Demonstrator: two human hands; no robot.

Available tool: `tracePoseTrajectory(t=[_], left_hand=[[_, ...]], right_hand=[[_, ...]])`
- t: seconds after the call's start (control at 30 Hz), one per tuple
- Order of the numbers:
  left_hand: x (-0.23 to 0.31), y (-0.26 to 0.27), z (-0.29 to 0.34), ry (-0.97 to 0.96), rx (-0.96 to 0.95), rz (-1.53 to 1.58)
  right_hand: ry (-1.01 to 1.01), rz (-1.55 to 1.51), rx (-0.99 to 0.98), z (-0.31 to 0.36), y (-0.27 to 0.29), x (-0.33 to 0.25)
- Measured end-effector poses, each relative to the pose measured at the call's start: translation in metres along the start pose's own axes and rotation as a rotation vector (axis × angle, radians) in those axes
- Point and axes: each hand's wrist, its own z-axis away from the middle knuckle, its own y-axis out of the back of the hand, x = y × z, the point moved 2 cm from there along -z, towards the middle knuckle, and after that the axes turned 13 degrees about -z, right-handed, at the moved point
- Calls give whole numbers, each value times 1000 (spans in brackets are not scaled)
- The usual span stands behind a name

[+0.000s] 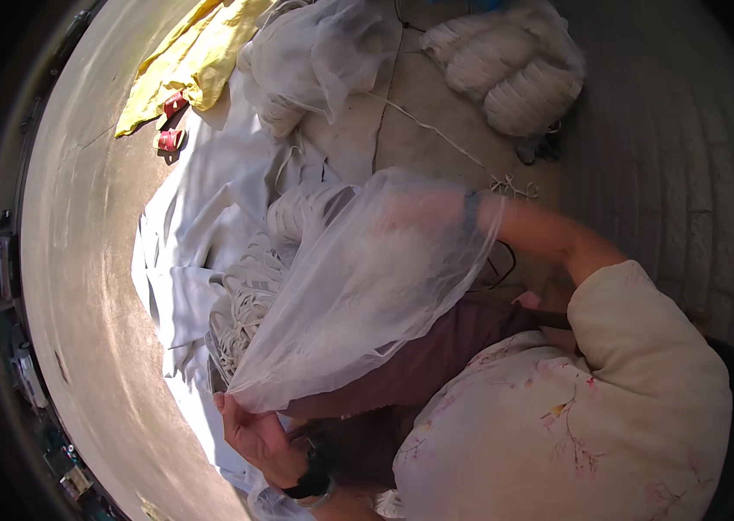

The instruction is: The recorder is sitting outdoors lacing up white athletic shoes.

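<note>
Across my lap is spread a thin, see-through white plastic bag (341,321). My left hand (254,434), with a dark watch at its wrist, pinches the bag's edge between thumb and fingers. My right hand (414,213) reaches inside the bag's far part and shows only hazily through the film, so its fingers are not clear. Beside the bag, and partly under it, lies a pile of white looped bands or cords (254,304). The pile rests on a white sheet (184,217) spread over the ground.
Ahead lies another clear plastic bag (315,61). To its right is a bundle of white looped bands (514,74). A yellow cloth or sack (202,61) and red slippers (170,140) are at the far left. A thin white cord (436,130) crosses the floor.
</note>
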Motion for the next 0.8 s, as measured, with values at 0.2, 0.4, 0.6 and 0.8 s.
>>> tracePoseTrajectory(t=[0.2,0.4,0.6,0.8], left_hand=[[9,104,-50,-185,-11,-276],[12,76,-39,-430,-73,-754],[5,50,-44,-46,-33,-68],[-10,4,-13,-62,-205,-146]], right_hand=[[-400,-257,14,8,40,-19],[-667,-770,-207,28,61,-125],[-516,-821,-276,54,76,-208],[-85,-978,-413,55,86,-246]])
